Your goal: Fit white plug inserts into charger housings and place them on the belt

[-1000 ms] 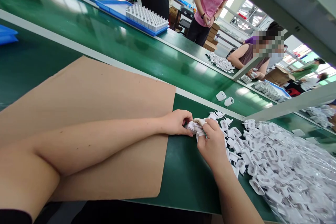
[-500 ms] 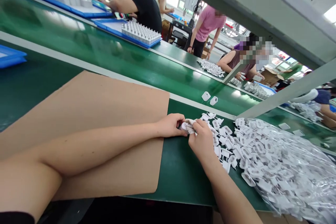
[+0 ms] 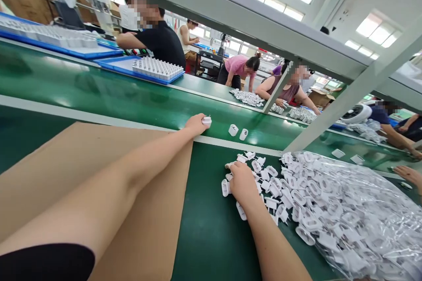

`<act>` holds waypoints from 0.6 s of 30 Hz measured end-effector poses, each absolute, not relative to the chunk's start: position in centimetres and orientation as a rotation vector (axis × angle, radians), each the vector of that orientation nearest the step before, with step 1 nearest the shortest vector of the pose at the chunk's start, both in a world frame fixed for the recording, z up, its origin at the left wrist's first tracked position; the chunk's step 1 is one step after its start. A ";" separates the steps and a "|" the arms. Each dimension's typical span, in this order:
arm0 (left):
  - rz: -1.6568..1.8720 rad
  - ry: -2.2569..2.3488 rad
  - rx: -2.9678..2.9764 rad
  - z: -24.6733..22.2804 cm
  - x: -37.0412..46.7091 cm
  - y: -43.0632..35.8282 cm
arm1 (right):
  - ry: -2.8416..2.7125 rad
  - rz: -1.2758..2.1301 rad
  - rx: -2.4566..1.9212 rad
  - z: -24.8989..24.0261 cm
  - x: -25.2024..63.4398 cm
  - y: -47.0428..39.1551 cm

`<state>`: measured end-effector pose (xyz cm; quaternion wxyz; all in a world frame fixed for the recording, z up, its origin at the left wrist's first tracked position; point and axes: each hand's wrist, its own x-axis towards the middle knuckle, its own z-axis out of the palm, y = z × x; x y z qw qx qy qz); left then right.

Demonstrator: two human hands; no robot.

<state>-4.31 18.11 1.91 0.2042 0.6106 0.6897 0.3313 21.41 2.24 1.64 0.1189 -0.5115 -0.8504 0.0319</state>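
Observation:
My left hand (image 3: 195, 124) reaches over the green belt and holds a white plug piece (image 3: 206, 121) with two pins pointing up. To its right, two white housings (image 3: 233, 130) rest on the belt. My right hand (image 3: 243, 182) lies on the left side of a spread of loose white plug parts (image 3: 273, 186) on the green table. Its fingers are curled over a small white part (image 3: 230, 165) at their tips. The lower fingers are partly hidden behind the hand.
A large clear plastic bag (image 3: 365, 210) of white parts fills the right. Brown cardboard (image 3: 145, 171) covers the left tabletop. A slanted metal post (image 3: 332, 109) rises beyond the parts. Blue trays (image 3: 114, 63) and several people line the far side. Another person's hand (image 3: 409, 175) is at far right.
My left hand has moved forward from the table to the belt with a white plug piece. My right hand has parted from it and gone down to the loose parts.

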 end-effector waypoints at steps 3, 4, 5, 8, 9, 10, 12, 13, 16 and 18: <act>0.920 2.090 1.589 1.3 -4.0 19.1 | -2.419 0.170 -1.455 2.0 21.9 2.3; 0.976 2.173 1.564 1.1 -3.6 19.1 | -2.383 0.166 -1.434 2.0 22.0 2.4; 1.070 2.248 1.573 0.9 -3.0 18.9 | -2.338 0.151 -1.413 2.1 22.1 2.4; 1.343 2.203 1.870 0.2 -0.5 18.6 | -2.182 0.153 -1.344 2.0 22.4 2.5; 1.319 2.089 1.989 0.0 0.4 18.8 | -2.148 0.192 -1.332 2.0 22.5 2.5; 1.224 1.974 2.054 -0.1 1.4 19.1 | -2.131 0.248 -1.328 1.9 22.6 2.5; 1.012 1.841 2.016 -0.1 2.9 20.0 | -2.102 0.364 -1.338 1.9 22.8 2.6; 0.942 1.821 1.957 0.0 3.4 20.5 | -2.063 0.416 -1.344 2.0 22.9 2.6; 0.914 1.803 1.863 0.6 3.7 21.1 | -1.787 0.661 -1.336 2.7 22.9 2.5; 0.953 1.764 1.877 1.1 3.0 19.9 | -1.517 0.931 -1.303 3.4 22.6 2.3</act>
